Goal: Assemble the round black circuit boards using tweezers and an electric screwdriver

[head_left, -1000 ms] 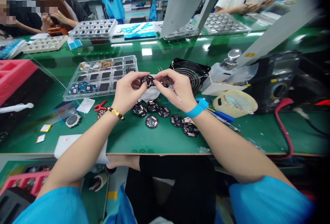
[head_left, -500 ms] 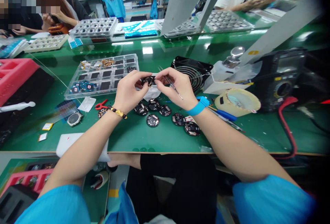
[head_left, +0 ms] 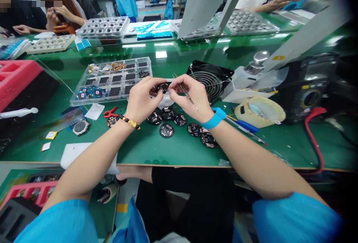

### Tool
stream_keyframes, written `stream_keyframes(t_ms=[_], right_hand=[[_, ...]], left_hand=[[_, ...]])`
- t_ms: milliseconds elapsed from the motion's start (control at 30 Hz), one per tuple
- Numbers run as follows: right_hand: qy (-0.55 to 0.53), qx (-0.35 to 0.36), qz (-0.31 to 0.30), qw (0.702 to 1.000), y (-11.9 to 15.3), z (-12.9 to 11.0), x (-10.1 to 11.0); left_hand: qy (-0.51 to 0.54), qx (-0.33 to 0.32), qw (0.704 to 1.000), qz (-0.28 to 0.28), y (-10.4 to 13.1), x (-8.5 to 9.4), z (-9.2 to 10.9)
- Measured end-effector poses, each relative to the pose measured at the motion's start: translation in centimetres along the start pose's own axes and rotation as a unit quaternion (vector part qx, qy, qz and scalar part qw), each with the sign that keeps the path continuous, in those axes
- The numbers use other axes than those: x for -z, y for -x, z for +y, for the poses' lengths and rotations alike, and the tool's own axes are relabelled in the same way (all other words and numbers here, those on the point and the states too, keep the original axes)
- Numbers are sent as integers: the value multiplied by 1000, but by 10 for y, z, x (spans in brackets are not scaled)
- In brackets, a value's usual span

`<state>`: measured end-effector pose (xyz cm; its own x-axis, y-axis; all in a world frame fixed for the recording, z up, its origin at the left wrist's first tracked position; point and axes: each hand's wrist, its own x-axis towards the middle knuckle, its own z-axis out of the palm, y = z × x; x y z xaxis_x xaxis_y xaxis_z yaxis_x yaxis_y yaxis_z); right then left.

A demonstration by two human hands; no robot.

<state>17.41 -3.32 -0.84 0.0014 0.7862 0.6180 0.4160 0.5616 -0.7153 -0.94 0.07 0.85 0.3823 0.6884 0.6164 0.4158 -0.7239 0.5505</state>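
Observation:
Pinched between the thumb and fingers of my left hand (head_left: 144, 99) is a small black round electronic part (head_left: 161, 87), partly hidden by the fingers. The thumb and forefinger of my right hand (head_left: 194, 94) meet at the part's right edge. Metal tweezers (head_left: 190, 100) lie across the right palm, held in that hand and slanting down to the right. Below both hands, several similar black round housings (head_left: 166, 130) rest on the green mat, with metal pieces inside them. Left of them sit red-handled cutters (head_left: 110, 112), close to my left wrist.
A clear compartment tray (head_left: 114, 79) stands behind my left hand, a black fan (head_left: 207, 79) behind my right. Rightward are a pump bottle (head_left: 253, 68), a cream tub (head_left: 260, 113) and a multimeter (head_left: 310, 94). A round watch face (head_left: 81, 127) lies at left. Co-workers sit across the bench.
The view has shifted slightly. Both hands keep nearly the same pose around the black part, and the tweezers stay in my right hand.

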Motion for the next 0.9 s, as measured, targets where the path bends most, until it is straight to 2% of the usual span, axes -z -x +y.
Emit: stream_keyframes(t_ms=[367,600,767,900], right_hand=[[-9,-1,-16,1000,3,-13,-5],[-42,2,-19,999,4,-14,-5],[-43,-8,-26,999,3,-15,-5],[-68,-13,-41,997,2,-18,-4]], left_hand=[[11,28,1000,-2,-1,-2,-8],[28,58,998,-3,-2,-1,-8],[103,120,987,-5,-5,-1,-9],[221,176,958,-37,-8,1,-11]])
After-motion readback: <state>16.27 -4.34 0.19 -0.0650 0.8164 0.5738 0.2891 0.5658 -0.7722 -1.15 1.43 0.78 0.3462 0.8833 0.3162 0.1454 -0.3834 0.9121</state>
